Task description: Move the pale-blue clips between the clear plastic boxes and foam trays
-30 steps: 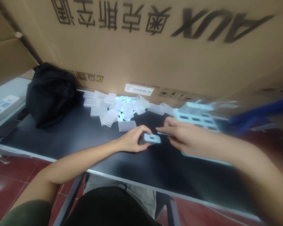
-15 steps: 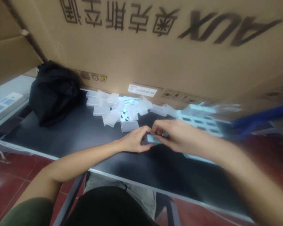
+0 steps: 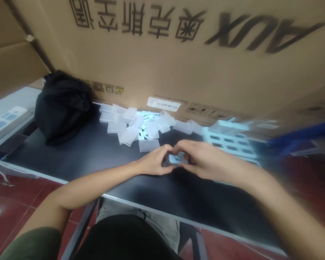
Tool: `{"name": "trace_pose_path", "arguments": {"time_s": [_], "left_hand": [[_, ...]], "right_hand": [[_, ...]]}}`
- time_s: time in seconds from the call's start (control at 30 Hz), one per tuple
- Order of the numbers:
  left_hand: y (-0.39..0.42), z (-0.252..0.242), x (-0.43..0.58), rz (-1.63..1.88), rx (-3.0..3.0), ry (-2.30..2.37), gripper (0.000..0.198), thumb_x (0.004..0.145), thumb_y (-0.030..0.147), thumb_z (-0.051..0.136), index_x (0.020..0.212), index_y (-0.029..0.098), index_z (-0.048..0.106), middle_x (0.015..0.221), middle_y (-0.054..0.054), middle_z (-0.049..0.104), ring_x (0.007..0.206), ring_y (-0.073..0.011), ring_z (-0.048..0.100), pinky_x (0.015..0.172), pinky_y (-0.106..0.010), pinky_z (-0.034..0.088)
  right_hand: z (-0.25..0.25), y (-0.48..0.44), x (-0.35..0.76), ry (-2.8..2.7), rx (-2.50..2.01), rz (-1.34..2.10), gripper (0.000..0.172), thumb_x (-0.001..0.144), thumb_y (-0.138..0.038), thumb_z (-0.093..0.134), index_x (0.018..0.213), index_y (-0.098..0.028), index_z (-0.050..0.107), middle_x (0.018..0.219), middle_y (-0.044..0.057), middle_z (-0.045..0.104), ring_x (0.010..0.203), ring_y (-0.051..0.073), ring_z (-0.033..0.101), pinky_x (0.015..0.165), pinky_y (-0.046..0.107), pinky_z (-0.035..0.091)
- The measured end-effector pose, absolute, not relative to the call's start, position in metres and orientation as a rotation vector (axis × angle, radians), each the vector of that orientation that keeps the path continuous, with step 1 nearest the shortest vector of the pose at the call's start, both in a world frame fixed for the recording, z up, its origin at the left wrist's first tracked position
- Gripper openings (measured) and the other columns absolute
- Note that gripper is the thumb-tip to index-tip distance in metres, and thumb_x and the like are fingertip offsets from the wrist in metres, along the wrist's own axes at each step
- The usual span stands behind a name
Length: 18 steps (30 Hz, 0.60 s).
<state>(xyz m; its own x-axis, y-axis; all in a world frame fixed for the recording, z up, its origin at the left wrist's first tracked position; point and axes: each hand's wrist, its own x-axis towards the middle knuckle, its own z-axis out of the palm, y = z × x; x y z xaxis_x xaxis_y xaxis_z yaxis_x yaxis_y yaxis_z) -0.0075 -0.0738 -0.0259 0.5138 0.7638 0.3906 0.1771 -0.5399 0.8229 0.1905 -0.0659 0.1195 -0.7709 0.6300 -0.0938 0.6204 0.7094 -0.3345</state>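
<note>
Over the dark tabletop, my left hand (image 3: 155, 161) curves its thumb and fingers around the left end of a small light-blue plastic piece (image 3: 174, 158). My right hand (image 3: 203, 158) closes on the same piece from the right, thumb below and fingers above. Its right end is partly hidden by those fingers. Just beyond my hands lies a spread of frosted clear plastic boxes (image 3: 149, 145), with several small light-blue parts (image 3: 144, 134) heaped among them. Behind my right wrist is a light-blue tray (image 3: 234, 142) with rectangular openings, partly covered by my arm.
A large cardboard box (image 3: 141, 65) stands upright along the back of the black table (image 3: 78, 155). At the left are a black bag (image 3: 62, 108) and a white box (image 3: 9, 121). A blue bar (image 3: 303, 133) juts in from the right.
My right fingers have shifted from pinching on top of the light-blue piece to gripping its right side, uncovering more of its top. My left hand has stayed in place.
</note>
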Motion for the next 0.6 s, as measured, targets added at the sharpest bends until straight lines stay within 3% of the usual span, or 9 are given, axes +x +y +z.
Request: {"name": "trace_pose_path", "arguments": {"time_s": [0.1,0.33,0.47,0.6], "left_hand": [[-0.073,-0.027,-0.007,1.006,2.001,0.765,0.049,0.083,0.034,0.077,0.123,0.023,0.051,0.117,-0.010,0.066,0.104,-0.0256,0.068,0.089,-0.040,0.057],[-0.073,-0.030,-0.007,1.024,1.941,0.763,0.051,0.084,0.039,0.078,0.123,0.023,0.050,0.118,-0.009,0.064,0.099,-0.0221,0.069,0.086,-0.038,0.060],[-0.073,-0.026,-0.007,1.021,1.951,0.732,0.050,0.085,0.036,0.079,0.123,0.023,0.050,0.119,-0.009,0.064,0.097,-0.0200,0.069,0.088,-0.037,0.059],[-0.073,-0.022,-0.008,1.013,1.990,0.718,0.046,0.087,0.035,0.076,0.123,0.023,0.050,0.121,-0.010,0.062,0.104,-0.0216,0.066,0.088,-0.038,0.058]], "right_hand": [[0.116,-0.064,0.192,-2.854,-1.092,0.563,0.019,0.087,-0.024,0.065,0.105,-0.023,0.061,0.104,0.006,0.069,0.086,0.021,0.067,0.071,0.029,0.048],[0.115,-0.063,0.193,-2.872,-1.195,0.558,0.017,0.088,-0.023,0.063,0.105,-0.021,0.063,0.097,0.006,0.071,0.086,0.021,0.068,0.071,0.030,0.048],[0.118,-0.067,0.199,-2.910,-1.235,0.502,0.022,0.080,-0.020,0.065,0.103,-0.020,0.067,0.102,0.006,0.072,0.087,0.022,0.068,0.075,0.031,0.049],[0.127,-0.063,0.226,-2.849,-1.281,0.358,0.027,0.074,-0.021,0.065,0.100,-0.019,0.071,0.094,0.006,0.073,0.078,0.021,0.068,0.072,0.032,0.051]]}}
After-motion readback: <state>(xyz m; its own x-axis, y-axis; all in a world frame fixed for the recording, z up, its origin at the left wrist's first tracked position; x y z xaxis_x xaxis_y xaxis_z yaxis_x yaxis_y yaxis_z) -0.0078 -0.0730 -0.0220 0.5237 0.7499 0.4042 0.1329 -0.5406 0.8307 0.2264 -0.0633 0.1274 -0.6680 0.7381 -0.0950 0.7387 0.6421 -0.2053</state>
